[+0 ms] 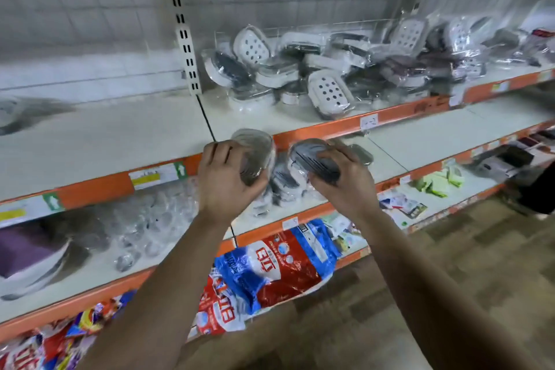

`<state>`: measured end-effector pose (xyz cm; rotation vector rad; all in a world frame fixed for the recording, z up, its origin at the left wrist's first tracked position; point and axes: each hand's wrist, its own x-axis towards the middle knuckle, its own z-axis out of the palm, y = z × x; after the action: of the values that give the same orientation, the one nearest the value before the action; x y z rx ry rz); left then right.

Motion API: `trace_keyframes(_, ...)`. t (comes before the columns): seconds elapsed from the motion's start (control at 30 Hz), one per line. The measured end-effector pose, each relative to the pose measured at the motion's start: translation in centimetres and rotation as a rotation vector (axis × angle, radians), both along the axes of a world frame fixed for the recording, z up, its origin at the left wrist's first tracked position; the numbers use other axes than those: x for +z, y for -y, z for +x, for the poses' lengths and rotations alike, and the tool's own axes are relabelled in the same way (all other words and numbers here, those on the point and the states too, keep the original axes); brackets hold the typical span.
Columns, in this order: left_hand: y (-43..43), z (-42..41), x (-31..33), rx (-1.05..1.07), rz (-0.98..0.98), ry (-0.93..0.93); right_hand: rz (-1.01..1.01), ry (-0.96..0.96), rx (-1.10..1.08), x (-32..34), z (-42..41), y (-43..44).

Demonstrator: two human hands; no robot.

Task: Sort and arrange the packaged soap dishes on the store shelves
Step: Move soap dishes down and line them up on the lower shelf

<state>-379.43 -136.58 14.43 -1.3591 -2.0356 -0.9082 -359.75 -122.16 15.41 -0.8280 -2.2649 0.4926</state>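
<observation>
You are holding one packaged dish in each hand, in front of the orange edge of the upper shelf (120, 135).

Your left hand (231, 177) is gripping a clear-wrapped grey dish (255, 156). The fingers are curling round its lower part, and the dish is standing out above and to the right of the hand.

Your right hand (342, 180) is gripping a dark ribbed dish (315, 162) from its right side. The dish is sticking out to the left of the fingers, with the ribbed face turning toward you.

The two dishes are near each other, with a narrow gap between them.

On the right part of the upper shelf a loose pile of wrapped dishes (330, 69) is lying, some white with round holes and some dark, leaning on each other.

On the middle shelf (420, 141) a few more dishes (282, 183) are lying just below and between your hands. Further left on this shelf some clear wrapped items (144, 219) are lying, but they are too blurred to tell what they are.

On the lower shelf red and blue bags (270, 267) are lying under your forearms.
</observation>
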Motion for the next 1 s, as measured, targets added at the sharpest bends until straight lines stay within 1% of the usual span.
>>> trace_keyframes(0.1,-2.0,5.0,-1.9,-0.022,-0.037,0.091,-0.03,-0.009,-0.039,-1.6,5.6,-2.0)
trace_keyframes(0.23,-4.5,9.9,-4.7,-0.064,-0.13,0.178,-0.118,0.037,-0.127,-4.1,10.8,-4.7)
trace_keyframes(0.3,-6.0,11.2,-5.8,-0.07,-0.162,0.196,-0.141,0.059,-0.16,-5.3,12.4,-6.1)
trace_keyframes(0.4,-8.7,12.5,-7.2,-0.076,-0.184,0.177,-0.171,0.06,-0.201,-7.1,14.1,-8.1)
trace_keyframes(0.6,-16.0,13.4,-10.8,-0.087,-0.236,0.24,-0.204,0.093,-0.201,-9.9,15.5,-14.0)
trace_keyframes(0.8,-23.3,13.3,-13.4,-0.071,-0.295,0.301,-0.224,0.121,-0.206,-12.2,14.8,-21.0)
trace_keyframes(1.0,-28.5,12.6,-15.2,-0.052,-0.249,0.304,-0.26,0.103,-0.181,-15.0,12.8,-25.4)
